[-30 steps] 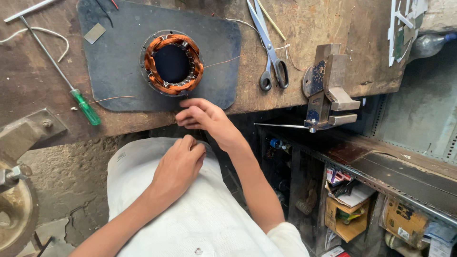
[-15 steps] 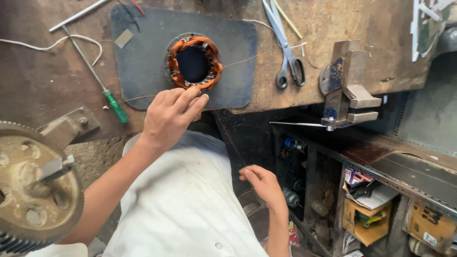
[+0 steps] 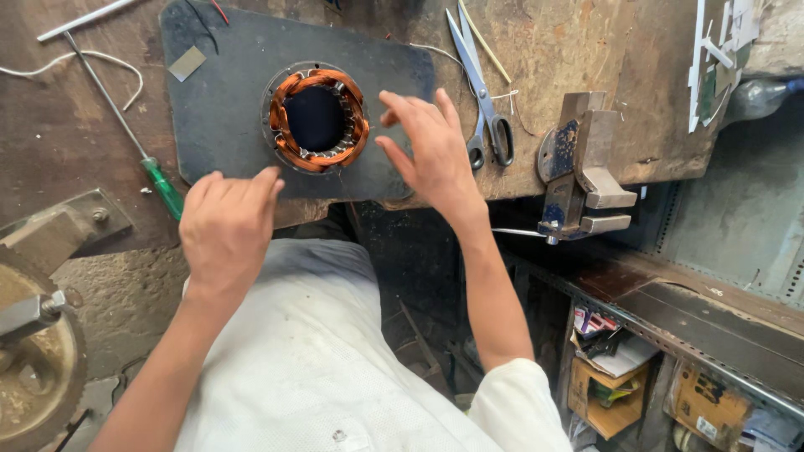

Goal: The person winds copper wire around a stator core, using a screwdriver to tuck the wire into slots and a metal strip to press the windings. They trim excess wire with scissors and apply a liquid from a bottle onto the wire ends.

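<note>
A: From where is the scene viewed?
B: From a single head-worn camera, aimed steeply down at the workbench (image 3: 586, 50), close in. The bench lies toward twelve o'clock, the wearer's lap at six.

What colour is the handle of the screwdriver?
Green; the screwdriver handle shows best in the head view, left of the left hand.

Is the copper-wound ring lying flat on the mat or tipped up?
Flat. The ring rests on the dark mat, its round hole facing straight up; neither hand touches it.
</note>
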Available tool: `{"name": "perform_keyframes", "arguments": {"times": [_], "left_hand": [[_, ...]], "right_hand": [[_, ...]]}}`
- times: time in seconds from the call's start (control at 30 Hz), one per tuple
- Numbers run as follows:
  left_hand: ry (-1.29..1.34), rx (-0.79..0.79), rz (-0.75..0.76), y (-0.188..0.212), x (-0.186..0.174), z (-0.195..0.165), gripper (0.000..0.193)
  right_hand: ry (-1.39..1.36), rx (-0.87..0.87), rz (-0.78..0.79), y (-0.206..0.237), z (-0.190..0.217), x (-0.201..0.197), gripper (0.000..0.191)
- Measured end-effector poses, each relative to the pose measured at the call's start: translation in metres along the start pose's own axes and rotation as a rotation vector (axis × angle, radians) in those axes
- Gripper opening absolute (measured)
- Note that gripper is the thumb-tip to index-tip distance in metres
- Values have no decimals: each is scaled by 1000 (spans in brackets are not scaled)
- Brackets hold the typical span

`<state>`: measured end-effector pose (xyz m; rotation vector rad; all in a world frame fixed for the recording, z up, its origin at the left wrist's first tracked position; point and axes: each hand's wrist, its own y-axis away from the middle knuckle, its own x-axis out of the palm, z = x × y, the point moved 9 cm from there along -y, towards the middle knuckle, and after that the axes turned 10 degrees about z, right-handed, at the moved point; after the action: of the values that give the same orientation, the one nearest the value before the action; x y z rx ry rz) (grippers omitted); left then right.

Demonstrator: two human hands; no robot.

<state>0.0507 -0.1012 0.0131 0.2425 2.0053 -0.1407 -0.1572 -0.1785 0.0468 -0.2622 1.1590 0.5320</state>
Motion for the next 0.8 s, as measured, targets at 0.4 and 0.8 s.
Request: {"name": "perform_keyframes", "arguments": {"times": [0.4, 0.8], "left_hand": [[-273, -374, 184, 162, -134, -5, 22], [666, -195, -84, 65, -77, -67, 21]], "right_hand": [[234, 202, -312, 85, -75, -204, 7], [-582, -654, -83, -153, 103, -70, 48]]}}
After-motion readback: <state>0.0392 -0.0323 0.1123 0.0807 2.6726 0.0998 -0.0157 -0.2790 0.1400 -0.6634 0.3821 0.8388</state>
